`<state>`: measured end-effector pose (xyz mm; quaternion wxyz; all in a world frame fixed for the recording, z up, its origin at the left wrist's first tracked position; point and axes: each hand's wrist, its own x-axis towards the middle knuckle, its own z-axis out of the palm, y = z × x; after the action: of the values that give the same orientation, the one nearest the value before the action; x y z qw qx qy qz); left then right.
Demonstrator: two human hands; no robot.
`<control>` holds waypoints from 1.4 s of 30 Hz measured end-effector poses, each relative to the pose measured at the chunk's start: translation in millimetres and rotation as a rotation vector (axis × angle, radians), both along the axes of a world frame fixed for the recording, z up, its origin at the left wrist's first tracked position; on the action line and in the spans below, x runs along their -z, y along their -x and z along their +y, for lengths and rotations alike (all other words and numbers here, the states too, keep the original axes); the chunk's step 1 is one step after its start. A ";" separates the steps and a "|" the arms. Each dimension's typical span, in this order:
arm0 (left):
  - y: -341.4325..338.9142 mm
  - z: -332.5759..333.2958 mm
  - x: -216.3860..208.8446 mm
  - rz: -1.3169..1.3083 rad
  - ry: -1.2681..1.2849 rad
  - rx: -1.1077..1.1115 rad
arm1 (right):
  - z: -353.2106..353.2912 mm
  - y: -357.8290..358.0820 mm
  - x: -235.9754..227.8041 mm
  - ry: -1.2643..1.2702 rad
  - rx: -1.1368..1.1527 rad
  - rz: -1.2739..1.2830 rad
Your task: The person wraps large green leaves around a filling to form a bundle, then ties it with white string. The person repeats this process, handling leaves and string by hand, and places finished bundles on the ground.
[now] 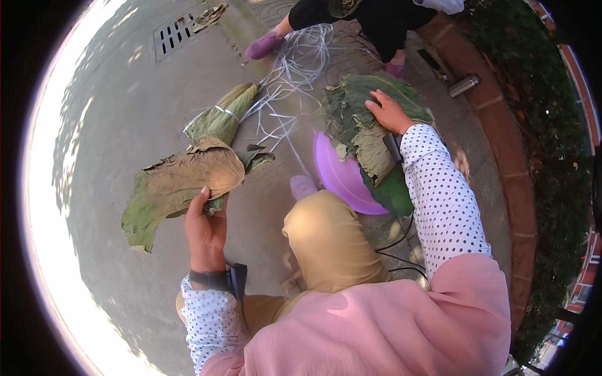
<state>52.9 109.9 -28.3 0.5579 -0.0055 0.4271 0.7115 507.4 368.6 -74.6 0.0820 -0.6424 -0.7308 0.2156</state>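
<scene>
My left hand [205, 229] grips a large dried leaf [188, 170], brown at one end and green at the other, with the thumb on top and the other fingers hidden beneath. Beyond that leaf lies a rolled bundle of green leaves [222, 114], bound with a white strip. My right hand [390, 113] rests on a heap of wrinkled dried leaves [364, 100], fingers stretched out and slightly apart. The heap lies over a purple plastic basin [342, 175], whose near left part shows.
Loose white plastic strips [301, 59] lie tangled on the pavement. Another person [389, 25] in dark trousers and purple shoes is at the far side. A metal flask [464, 86] lies beside the brick kerb [501, 144]. Black cables [395, 254] run near my knee. A drain grate [179, 34] is far left.
</scene>
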 end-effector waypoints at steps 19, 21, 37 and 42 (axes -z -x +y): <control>3.9 -1.2 2.9 0.041 -0.032 0.022 | -57.6 -37.3 -24.5 0.158 -0.275 -0.119; 2.2 0.2 2.3 0.036 -0.036 0.018 | -53.8 -40.8 -25.8 0.152 -0.297 -0.116; 7.9 0.3 8.1 0.028 -0.061 0.036 | -131.0 -82.0 -104.6 0.572 -0.295 -0.408; 7.4 0.1 6.8 0.039 -0.048 0.041 | -122.6 -144.6 -43.0 0.406 -0.470 -0.325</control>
<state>45.5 110.0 -35.1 0.5641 0.0305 0.4207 0.7099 652.0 246.1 -31.6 -0.2168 -0.4857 -0.8046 0.2642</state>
